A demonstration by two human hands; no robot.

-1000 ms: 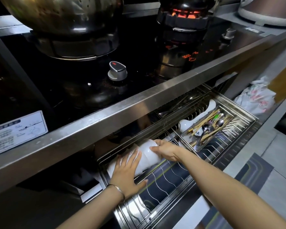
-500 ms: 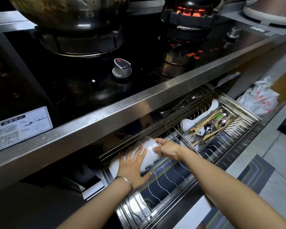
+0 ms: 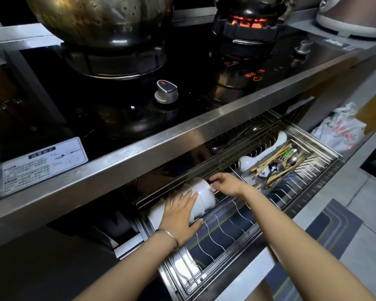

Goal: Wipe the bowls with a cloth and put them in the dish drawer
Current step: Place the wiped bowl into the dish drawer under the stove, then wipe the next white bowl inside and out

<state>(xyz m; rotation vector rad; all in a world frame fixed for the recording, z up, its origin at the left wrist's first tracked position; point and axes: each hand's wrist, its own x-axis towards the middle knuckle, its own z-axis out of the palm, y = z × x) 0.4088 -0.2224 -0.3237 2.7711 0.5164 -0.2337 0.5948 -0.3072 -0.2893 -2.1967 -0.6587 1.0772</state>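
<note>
Reading the white sticker [image 3: 44,164] at the hob's front-left isn't possible, print too small; red hob display [image 3: 254,74] also illegible. Stack of white bowls [image 3: 204,197] lies on its side at left end of the dish drawer [image 3: 326,152], long axis L-R along the rack, right end angled away. Left hand [image 3: 180,213] flat on it, fingers straight & spread. Right hand [image 3: 226,184] at stack's right end, fingers curled; gripping or not, can't tell.

White bowls [image 3: 201,195] sideways in drawer rack [image 3: 226,218]
</note>
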